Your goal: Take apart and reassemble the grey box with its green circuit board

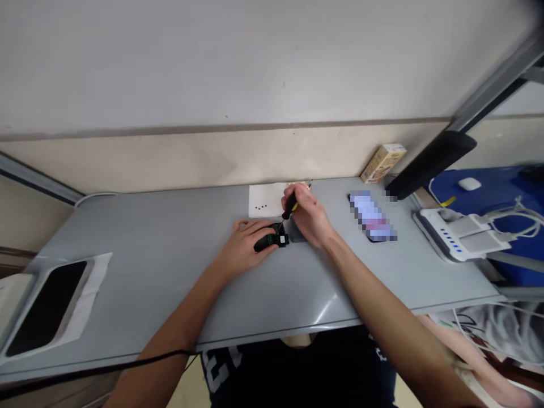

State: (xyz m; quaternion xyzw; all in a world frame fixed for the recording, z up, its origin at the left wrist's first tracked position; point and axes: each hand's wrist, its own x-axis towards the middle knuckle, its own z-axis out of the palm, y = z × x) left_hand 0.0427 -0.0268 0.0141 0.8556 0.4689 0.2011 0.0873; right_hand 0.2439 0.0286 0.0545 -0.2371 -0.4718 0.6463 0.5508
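- Black device [263,243] on the grey desk [148,266], gripped between the left hand's [242,249] thumb and fingers.
- Right hand [312,218] wraps a screwdriver [290,205], tip at the device; a skewed push could slip into the left fingers.
- White paper [259,195] bears dark specks, perhaps screws; a bump might scatter them.
- Carton [382,163], contents unseen.

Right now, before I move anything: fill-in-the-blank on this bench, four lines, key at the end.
The right hand grips a ____.
The left hand holds down a device that is mostly ____ in color.
Small dark pieces sit on a sheet that is ____ in color.
The phone lies to the ____ of both hands.

Missing words: screwdriver; black; white; right.
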